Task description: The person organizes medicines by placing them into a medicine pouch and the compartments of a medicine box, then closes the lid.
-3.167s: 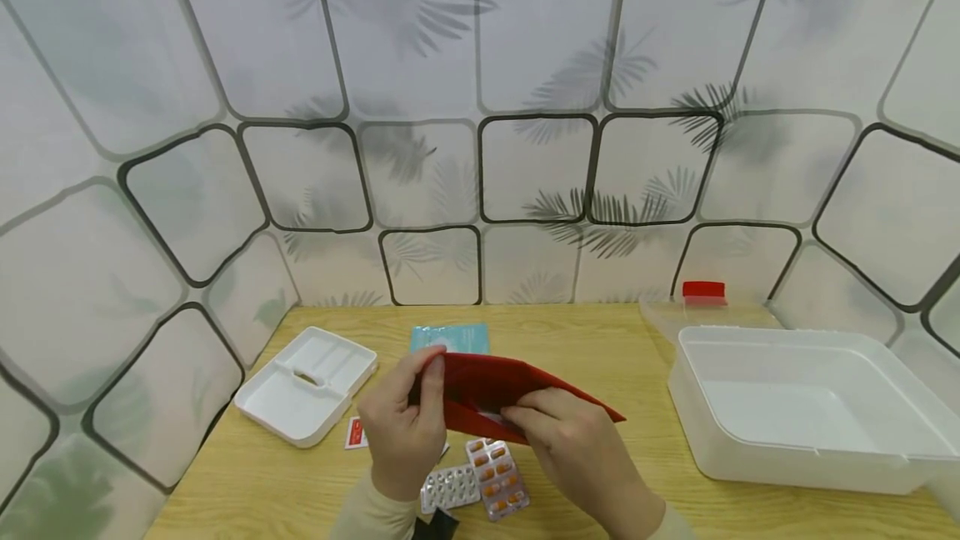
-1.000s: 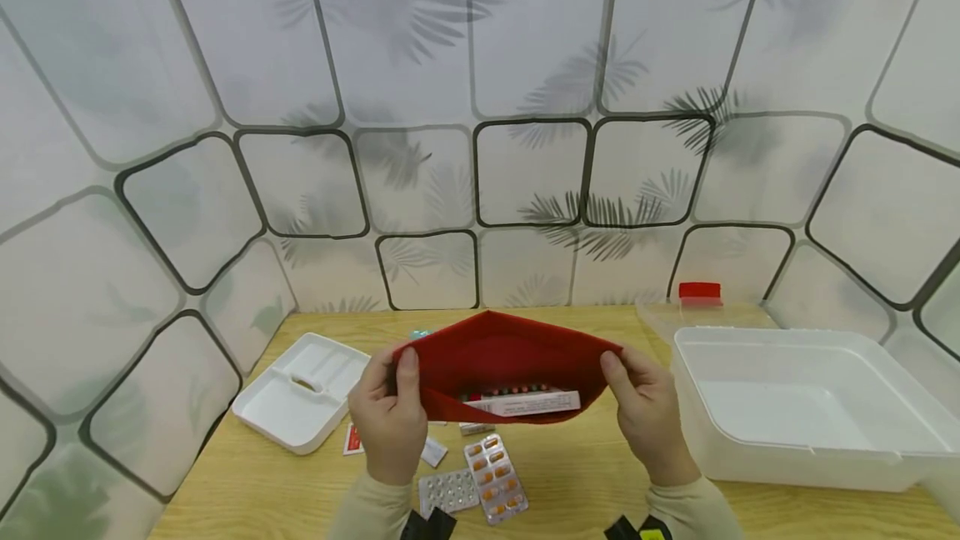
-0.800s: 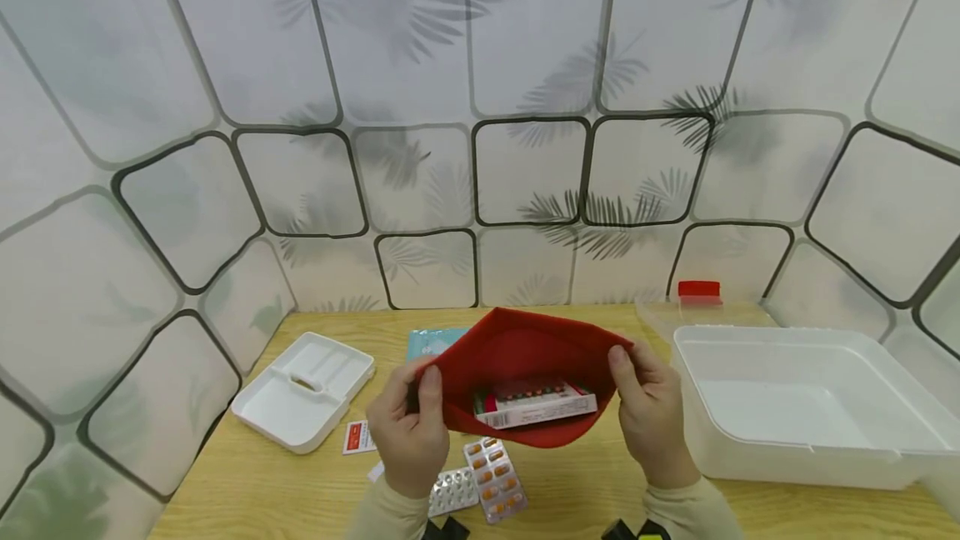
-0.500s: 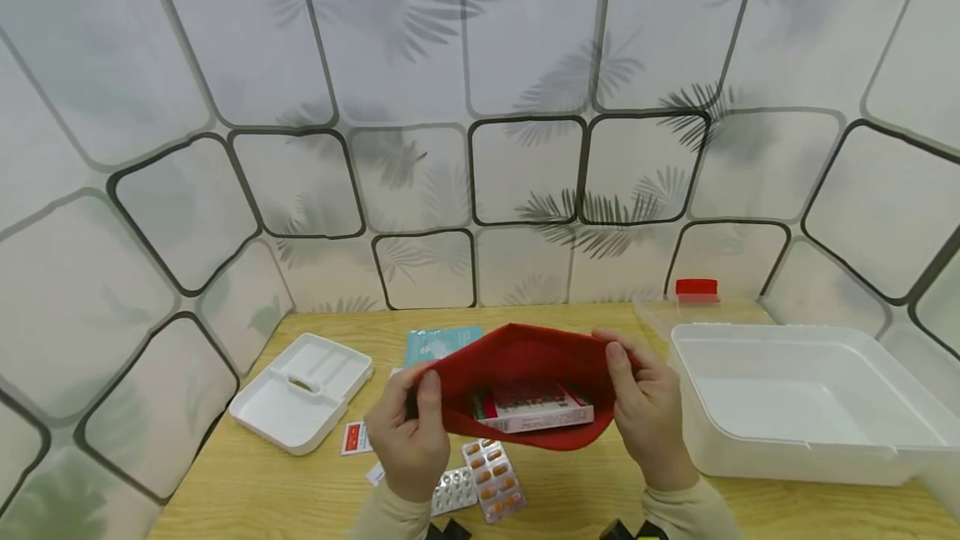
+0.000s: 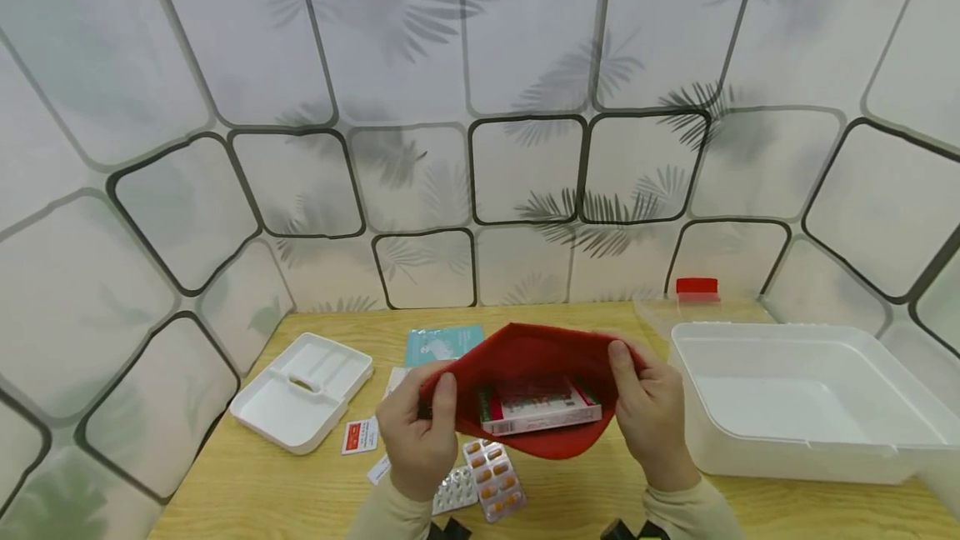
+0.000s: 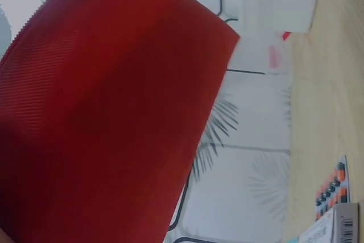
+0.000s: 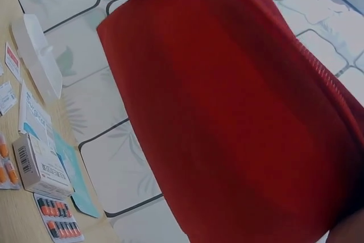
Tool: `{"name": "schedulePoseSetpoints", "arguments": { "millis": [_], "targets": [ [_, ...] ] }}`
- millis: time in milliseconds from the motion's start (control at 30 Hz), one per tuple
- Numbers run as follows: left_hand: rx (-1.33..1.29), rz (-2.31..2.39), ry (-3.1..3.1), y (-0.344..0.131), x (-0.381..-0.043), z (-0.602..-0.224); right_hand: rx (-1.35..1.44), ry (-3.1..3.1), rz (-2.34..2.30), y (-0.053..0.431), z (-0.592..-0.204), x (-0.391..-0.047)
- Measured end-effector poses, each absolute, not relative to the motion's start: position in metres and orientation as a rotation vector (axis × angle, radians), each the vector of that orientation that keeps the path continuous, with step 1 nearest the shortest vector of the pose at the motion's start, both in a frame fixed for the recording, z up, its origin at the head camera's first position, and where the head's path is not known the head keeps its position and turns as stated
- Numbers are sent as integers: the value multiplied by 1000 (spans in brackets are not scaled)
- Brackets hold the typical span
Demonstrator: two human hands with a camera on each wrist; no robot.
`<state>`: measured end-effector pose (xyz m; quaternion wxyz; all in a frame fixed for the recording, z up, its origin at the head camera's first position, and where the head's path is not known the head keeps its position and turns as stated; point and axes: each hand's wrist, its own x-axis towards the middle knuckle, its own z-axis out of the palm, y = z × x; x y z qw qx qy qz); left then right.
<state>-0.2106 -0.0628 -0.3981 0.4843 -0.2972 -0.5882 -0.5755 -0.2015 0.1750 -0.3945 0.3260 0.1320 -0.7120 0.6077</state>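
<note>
A red zippered pouch (image 5: pixel 517 352) is held up over the table with its mouth spread toward me. My left hand (image 5: pixel 416 436) pinches its left end, thumb on the near side. At the opposite end my right hand (image 5: pixel 654 423) grips the rim in the same way. Inside lies a white, red and green medicine box (image 5: pixel 543 417), its barcoded side facing me. Both wrist views are filled largely by the outside of the pouch (image 6: pixel 125 106), with zipper teeth (image 7: pixel 321 72) along its edge. The pouch's bottom is hidden.
Below the pouch lie an orange capsule blister pack (image 5: pixel 495 480) and a silver tablet blister (image 5: pixel 455 492). A teal packet (image 5: pixel 442 343), a red-and-white sachet (image 5: pixel 361 436) and another medicine box (image 7: pixel 48 166) lie around. A white divided tray (image 5: pixel 273 407) stands left, a large white bin (image 5: pixel 787 458) right.
Earlier my right hand's fingers were inside the pouch; it has since moved to the right end. The pouch mouth has spread and tilted toward me, bringing the box inside into view.
</note>
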Motion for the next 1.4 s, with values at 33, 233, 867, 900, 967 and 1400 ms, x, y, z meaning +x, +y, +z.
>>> {"name": "schedulePoseSetpoints", "arguments": {
  "millis": [33,233,867,900,967,1400],
  "targets": [
    [-735,-1388,-1467,-63,-211,-399,311,-1851,1598,175,-394,-201],
    [-754,-1352,-1616,-65,-218,-401,207,-1797,1661,177,-392,-204],
    [-248,-1131,-2141,-126,-245,-405,60,-1819,1523,191,-397,-212],
    [-201,-1081,-2204,-130,-247,-407,47,-1821,1514,192,-397,-212],
    [-116,-978,-2319,-135,-251,-411,23,-1825,1494,195,-397,-212],
    [161,-640,-2910,-158,-270,-456,-100,-1790,1519,204,-393,-211]
  ]
}}
